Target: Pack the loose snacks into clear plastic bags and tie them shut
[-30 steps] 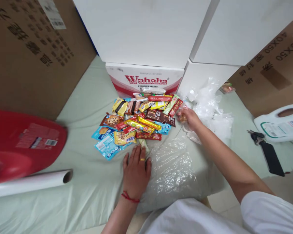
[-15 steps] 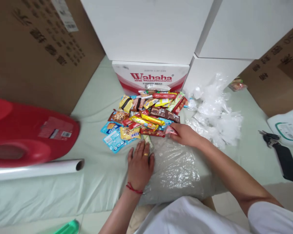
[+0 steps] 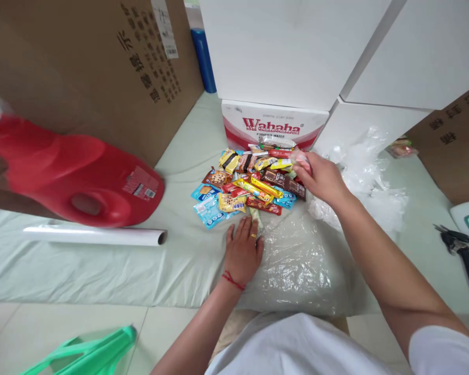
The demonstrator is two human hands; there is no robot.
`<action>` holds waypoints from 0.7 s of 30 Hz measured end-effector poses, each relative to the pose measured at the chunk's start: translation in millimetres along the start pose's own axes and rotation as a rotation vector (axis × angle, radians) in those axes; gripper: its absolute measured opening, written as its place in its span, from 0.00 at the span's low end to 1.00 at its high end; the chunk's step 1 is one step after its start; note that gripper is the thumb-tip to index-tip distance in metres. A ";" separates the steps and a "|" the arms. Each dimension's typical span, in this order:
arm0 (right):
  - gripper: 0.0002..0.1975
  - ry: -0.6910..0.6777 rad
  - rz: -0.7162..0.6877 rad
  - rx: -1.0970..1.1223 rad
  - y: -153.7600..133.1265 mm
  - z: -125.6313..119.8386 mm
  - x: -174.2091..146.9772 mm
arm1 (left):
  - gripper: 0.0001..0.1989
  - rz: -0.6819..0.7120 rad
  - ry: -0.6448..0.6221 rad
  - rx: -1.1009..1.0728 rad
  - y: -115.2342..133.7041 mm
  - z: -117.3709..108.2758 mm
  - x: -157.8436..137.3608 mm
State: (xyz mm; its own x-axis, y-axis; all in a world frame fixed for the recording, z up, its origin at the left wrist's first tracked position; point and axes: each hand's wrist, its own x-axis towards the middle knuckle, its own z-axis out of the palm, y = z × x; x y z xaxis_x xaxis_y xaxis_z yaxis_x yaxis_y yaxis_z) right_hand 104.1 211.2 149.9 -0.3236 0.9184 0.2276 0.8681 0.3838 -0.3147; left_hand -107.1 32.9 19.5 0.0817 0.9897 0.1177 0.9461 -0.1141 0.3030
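Observation:
My right hand is closed on a small pink snack packet, held over the right side of a heap of wrapped snacks. My left hand lies flat with its fingers out, fingertips by a pale green wrapper at the heap's near edge. In the heap are a yellow snack stick, a brown chocolate packet, a cookie packet and a light blue packet. A clear plastic bag is spread flat to the right of my left hand.
Behind the heap stands a Wahaha box. Crumpled clear bags lie to the right, with black-handled pliers beyond. On the left are a red jug and a white roll. A green plastic stool is on the floor.
My right hand has moved away from me with the pink packet, from the heap's near right edge to above its far right part. My left hand stays in place. The camera view has shifted left.

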 end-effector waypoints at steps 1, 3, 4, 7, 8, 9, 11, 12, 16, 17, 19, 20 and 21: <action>0.20 0.012 -0.014 -0.035 -7.4 7.3 10.7 | 0.26 -0.003 0.000 -0.004 -0.1 0.2 -0.2; 0.26 -0.014 -0.042 -0.103 -27.4 27.5 21.1 | 0.26 -0.005 0.002 -0.011 -0.2 0.9 -0.5; 0.28 -0.061 -0.064 -0.129 -39.1 39.5 20.7 | 0.26 -0.005 0.003 -0.015 -0.2 1.3 -0.7; 0.28 -0.238 -0.094 -0.186 -70.8 73.9 7.8 | 0.26 -0.006 0.008 -0.029 -0.1 2.2 -1.4; 0.27 -0.266 -0.080 -0.202 -77.0 82.0 3.5 | 0.26 -0.009 0.011 -0.034 -0.1 2.2 -1.6; 0.26 -0.278 -0.061 -0.209 -80.0 87.4 0.9 | 0.26 -0.010 0.010 -0.040 0.0 2.1 -1.7; 0.22 -0.291 -0.051 -0.174 -76.7 89.5 1.4 | 0.26 -0.009 0.005 -0.054 -0.1 1.4 -1.9; 0.21 -0.304 -0.061 -0.126 -71.5 86.7 3.7 | 0.26 -0.007 0.002 -0.060 -0.1 1.1 -2.0; 0.17 -0.298 -0.091 0.113 -47.5 62.5 9.6 | 0.26 -0.011 0.013 -0.080 -0.6 0.7 -2.3; 0.17 -0.272 -0.092 0.159 -43.6 56.5 7.2 | 0.26 -0.012 0.016 -0.087 -0.7 0.8 -2.5; 0.17 -0.231 -0.081 0.235 -38.5 47.6 -3.4 | 0.26 -0.010 0.016 -0.101 -0.9 1.1 -2.9; 0.16 -0.220 -0.057 0.269 -36.8 44.8 -11.2 | 0.26 -0.008 0.015 -0.107 -1.1 1.2 -3.2; 0.14 -0.214 -0.016 0.304 -35.1 43.0 -20.1 | 0.26 -0.007 0.013 -0.112 -1.3 1.3 -3.4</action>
State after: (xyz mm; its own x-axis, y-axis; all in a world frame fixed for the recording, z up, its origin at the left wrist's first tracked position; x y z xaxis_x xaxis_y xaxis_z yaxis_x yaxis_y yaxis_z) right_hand 63.9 183.4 116.7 -0.4354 0.8990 0.0466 0.7216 0.3795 -0.5790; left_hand -108.1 29.8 17.5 0.0708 0.9893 0.1273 0.9055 -0.1173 0.4078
